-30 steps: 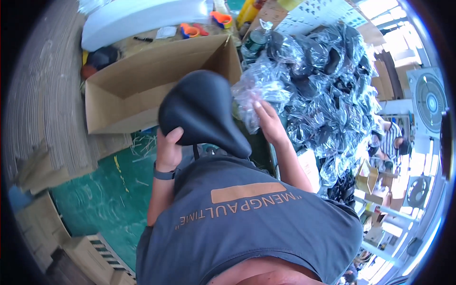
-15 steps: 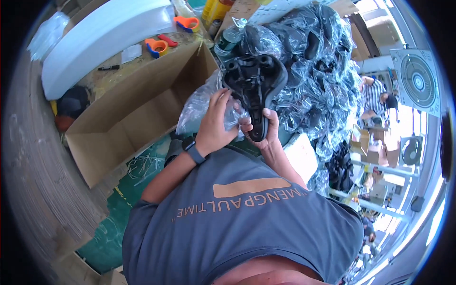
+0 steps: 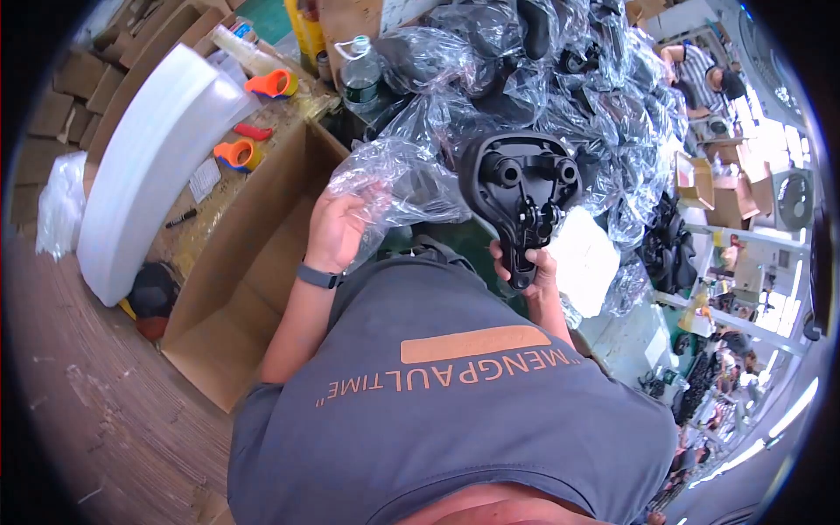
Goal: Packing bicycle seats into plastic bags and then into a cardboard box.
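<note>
A black bicycle saddle [image 3: 499, 206] is upside down, its underside with rails, clamp and two round springs facing me. My right hand [image 3: 538, 269] is closed round its narrow nose, with the wide rear pointing away from me. To the left, my left hand [image 3: 337, 229] pinches a clear plastic bag [image 3: 411, 171], the fingertips partly covered by the film. The bag hangs loose and crumpled beside the saddle, apart from it. Behind both hands lies a big heap of plastic-wrapped saddles [image 3: 534, 79].
An open cardboard box [image 3: 254, 262] stands left of my left arm. Beyond it are a roll of white foam sheet [image 3: 144, 166], orange tape dispensers [image 3: 236, 155] and a marker [image 3: 181, 219]. A plastic bottle [image 3: 360, 74] stands by the heap. A person [image 3: 700, 83] works at far right.
The saddle has moved right and nearer, in my right hand alone. My left hand has drawn away leftward from the saddle, with the plastic bag. The view has turned somewhat.
</note>
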The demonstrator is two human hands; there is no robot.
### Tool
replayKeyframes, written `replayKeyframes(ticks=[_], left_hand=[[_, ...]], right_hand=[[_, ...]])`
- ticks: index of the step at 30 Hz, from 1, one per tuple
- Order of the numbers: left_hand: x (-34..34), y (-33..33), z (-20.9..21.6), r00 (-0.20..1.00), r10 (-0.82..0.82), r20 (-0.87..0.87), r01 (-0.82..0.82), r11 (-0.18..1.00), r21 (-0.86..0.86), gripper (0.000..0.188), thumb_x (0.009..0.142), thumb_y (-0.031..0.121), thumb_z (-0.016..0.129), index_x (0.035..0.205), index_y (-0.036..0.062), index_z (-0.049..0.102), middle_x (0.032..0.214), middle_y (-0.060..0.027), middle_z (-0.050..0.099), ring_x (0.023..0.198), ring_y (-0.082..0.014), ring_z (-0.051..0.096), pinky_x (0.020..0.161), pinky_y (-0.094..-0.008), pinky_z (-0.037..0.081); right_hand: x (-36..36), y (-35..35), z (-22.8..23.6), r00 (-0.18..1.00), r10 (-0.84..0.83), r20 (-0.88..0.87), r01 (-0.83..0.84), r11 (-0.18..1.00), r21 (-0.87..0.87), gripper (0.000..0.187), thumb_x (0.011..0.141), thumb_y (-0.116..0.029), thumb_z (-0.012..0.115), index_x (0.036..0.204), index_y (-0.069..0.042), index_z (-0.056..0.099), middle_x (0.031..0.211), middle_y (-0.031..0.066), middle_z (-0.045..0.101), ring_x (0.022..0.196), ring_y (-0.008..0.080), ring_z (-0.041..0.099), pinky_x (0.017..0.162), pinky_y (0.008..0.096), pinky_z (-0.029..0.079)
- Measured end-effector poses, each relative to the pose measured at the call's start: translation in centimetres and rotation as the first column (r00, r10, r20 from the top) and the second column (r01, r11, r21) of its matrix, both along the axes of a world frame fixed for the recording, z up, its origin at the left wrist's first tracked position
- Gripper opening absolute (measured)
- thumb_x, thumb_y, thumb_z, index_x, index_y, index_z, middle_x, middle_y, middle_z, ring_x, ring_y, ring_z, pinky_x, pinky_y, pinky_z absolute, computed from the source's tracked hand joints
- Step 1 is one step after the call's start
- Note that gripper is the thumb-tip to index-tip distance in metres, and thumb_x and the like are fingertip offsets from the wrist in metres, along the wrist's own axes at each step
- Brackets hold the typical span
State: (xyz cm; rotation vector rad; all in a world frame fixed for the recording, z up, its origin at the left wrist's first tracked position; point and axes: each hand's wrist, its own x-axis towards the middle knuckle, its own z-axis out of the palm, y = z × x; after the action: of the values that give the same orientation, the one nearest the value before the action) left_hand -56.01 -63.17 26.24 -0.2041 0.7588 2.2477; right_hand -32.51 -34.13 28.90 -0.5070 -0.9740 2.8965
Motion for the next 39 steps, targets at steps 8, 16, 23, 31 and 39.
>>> replayKeyframes(ticks=[8, 16, 23, 31, 39], left_hand=[[0.0, 10.3, -4.2, 0.914, -0.340, 0.221, 0.192, 0.844, 0.501, 0.032, 0.099, 0.002, 0.054, 0.129, -0.0034, 0.061, 0.130, -0.0214, 0.067, 0.117, -0.0323, 0.069, 0.107, -0.0488, 0.056], [-2.7, 16.4, 7.2, 0.869, -0.340, -0.360, -0.019, 0.704, -0.710, 0.042, 0.097, 0.012, 0.072, 0.137, 0.0023, 0.062, 0.110, -0.0082, 0.073, 0.087, -0.0110, 0.066, 0.072, -0.0249, 0.054], [-4.9, 27.3, 6.4, 0.738, -0.337, -0.585, -0.345, 0.557, -0.756, 0.015, 0.096, 0.010, 0.076, 0.106, -0.0023, 0.075, 0.101, -0.0064, 0.073, 0.087, -0.0160, 0.067, 0.079, -0.0302, 0.054], [1.0, 31.0, 8.4, -0.085, -0.728, -0.680, -0.570, 0.595, -0.566, 0.039, 0.088, 0.009, 0.078, 0.128, 0.0112, 0.076, 0.127, -0.0078, 0.072, 0.098, -0.0282, 0.073, 0.083, -0.0380, 0.061], [-2.5, 29.3, 5.3, 0.885, 0.203, -0.420, -0.428, 0.712, -0.557, 0.045, 0.097, 0.010, 0.077, 0.137, -0.0011, 0.060, 0.125, -0.0095, 0.071, 0.104, -0.0224, 0.071, 0.098, -0.0379, 0.058]], right_hand=[[-7.6, 6.5, -5.5, 0.951, 0.281, -0.126, -0.309, 0.871, -0.382, 0.070, 0.082, -0.009, 0.075, 0.148, -0.004, 0.050, 0.105, 0.0214, 0.067, 0.085, 0.0285, 0.066, 0.065, 0.0378, 0.057], [-9.6, 22.1, 0.2, 0.905, 0.399, -0.152, -0.380, 0.915, 0.139, 0.053, 0.080, -0.013, 0.077, 0.128, 0.004, 0.061, 0.089, 0.0172, 0.069, 0.071, 0.0251, 0.068, 0.066, 0.0358, 0.056], [-12.7, 24.4, 2.1, 0.895, 0.370, 0.249, -0.292, 0.065, 0.954, 0.103, 0.070, 0.003, 0.073, 0.165, -0.010, 0.033, 0.127, 0.0264, 0.069, 0.112, 0.0498, 0.067, 0.095, 0.0456, 0.056], [-15.6, 23.6, 0.7, 0.940, 0.045, 0.338, -0.146, 0.949, 0.280, 0.063, 0.091, -0.010, 0.077, 0.145, 0.000, 0.047, 0.115, 0.0158, 0.068, 0.092, 0.0241, 0.071, 0.075, 0.0410, 0.061], [-24.4, 30.0, 4.2, 0.992, -0.052, -0.114, 0.125, 0.364, 0.923, 0.049, 0.090, -0.016, 0.080, 0.135, -0.001, 0.067, 0.145, 0.0216, 0.063, 0.139, 0.0368, 0.058, 0.117, 0.0450, 0.044]])
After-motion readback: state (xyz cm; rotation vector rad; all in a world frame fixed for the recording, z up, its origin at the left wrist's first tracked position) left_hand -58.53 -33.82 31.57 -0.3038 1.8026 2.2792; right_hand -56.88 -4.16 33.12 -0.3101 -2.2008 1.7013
